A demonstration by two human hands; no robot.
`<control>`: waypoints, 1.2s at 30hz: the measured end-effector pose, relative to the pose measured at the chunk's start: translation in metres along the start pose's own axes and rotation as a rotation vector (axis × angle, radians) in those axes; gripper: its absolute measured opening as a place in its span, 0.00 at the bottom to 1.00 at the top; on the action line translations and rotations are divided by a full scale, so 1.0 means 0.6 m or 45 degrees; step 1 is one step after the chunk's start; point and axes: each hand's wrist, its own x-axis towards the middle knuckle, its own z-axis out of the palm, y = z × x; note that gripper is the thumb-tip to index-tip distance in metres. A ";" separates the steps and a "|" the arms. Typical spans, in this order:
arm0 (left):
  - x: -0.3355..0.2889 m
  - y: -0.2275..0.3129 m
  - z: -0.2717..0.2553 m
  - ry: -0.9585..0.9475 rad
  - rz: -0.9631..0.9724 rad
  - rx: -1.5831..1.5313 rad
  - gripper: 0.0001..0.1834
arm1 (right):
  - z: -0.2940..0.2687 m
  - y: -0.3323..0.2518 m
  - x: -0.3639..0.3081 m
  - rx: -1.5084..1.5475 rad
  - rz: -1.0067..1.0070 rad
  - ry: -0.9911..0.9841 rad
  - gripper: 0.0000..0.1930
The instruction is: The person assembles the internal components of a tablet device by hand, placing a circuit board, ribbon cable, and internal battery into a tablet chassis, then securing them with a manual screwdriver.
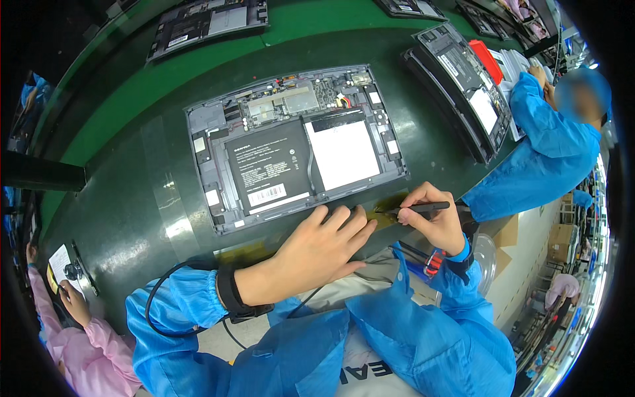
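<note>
An opened laptop base (301, 149) lies in front of me on the dark green bench, with its circuit board at the far side and a black battery (268, 169) beside a white panel (344, 155). My left hand (321, 241) rests just below the near edge of the base, fingers stretched and slightly apart, with nothing held. My right hand (433, 221) pinches slim black tweezers (430, 207). Their tip points left at a strip of yellow tape (387, 206) along the bench edge, close to my left fingertips. Whether the tip touches the tape I cannot tell.
A stack of similar laptop bases (463, 92) stands at the right, by a red tray (486, 61). Another base (208, 30) lies on the far green belt. A co-worker in blue (549, 139) sits at the right; one in pink (92, 351) works at the lower left.
</note>
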 end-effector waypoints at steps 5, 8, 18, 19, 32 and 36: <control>0.002 -0.003 -0.003 0.005 0.006 -0.013 0.39 | 0.018 -0.005 -0.014 -0.031 -0.105 0.163 0.11; 0.001 -0.010 -0.002 0.026 0.014 -0.042 0.39 | 0.013 -0.025 -0.018 -0.303 -0.406 0.121 0.12; -0.024 -0.037 -0.139 0.183 0.335 0.289 0.26 | -0.020 -0.081 0.035 0.182 -0.540 0.254 0.15; -0.026 -0.060 -0.160 0.290 0.300 0.175 0.20 | -0.015 -0.082 0.045 0.263 -0.454 0.301 0.13; -0.033 -0.147 -0.159 0.106 0.045 0.179 0.26 | 0.071 -0.117 0.150 0.392 -0.276 0.083 0.07; -0.031 -0.154 -0.153 0.139 0.073 0.180 0.27 | 0.069 -0.110 0.153 0.316 -0.203 0.055 0.07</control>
